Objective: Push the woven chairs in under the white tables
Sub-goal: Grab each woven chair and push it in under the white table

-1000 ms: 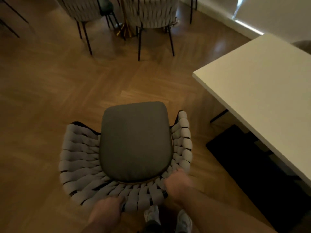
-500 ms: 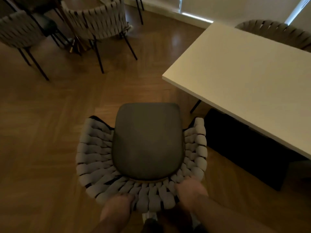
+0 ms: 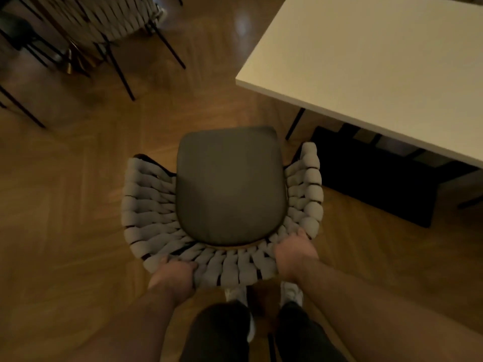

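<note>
A woven chair (image 3: pixel 146 205) with a grey-white strap backrest and a dark grey seat cushion (image 3: pixel 230 184) stands on the wooden floor right in front of me. My left hand (image 3: pixel 173 276) grips the top of the backrest at its rear left. My right hand (image 3: pixel 295 253) grips the backrest at its rear right. The white table (image 3: pixel 379 61) fills the upper right; its near corner lies just beyond the chair's front right, and the chair stands outside it.
Another woven chair (image 3: pixel 117 19) on thin black legs stands at the upper left, with more dark chair legs (image 3: pixel 23 105) beside it. A black mat (image 3: pixel 379 184) lies under the table. My feet in white shoes (image 3: pixel 290 291) stand behind the chair.
The view has swung right and down, so the table now sits nearer the chair's front right. Both hands keep their grip on the backrest as the chair turns toward the table.
</note>
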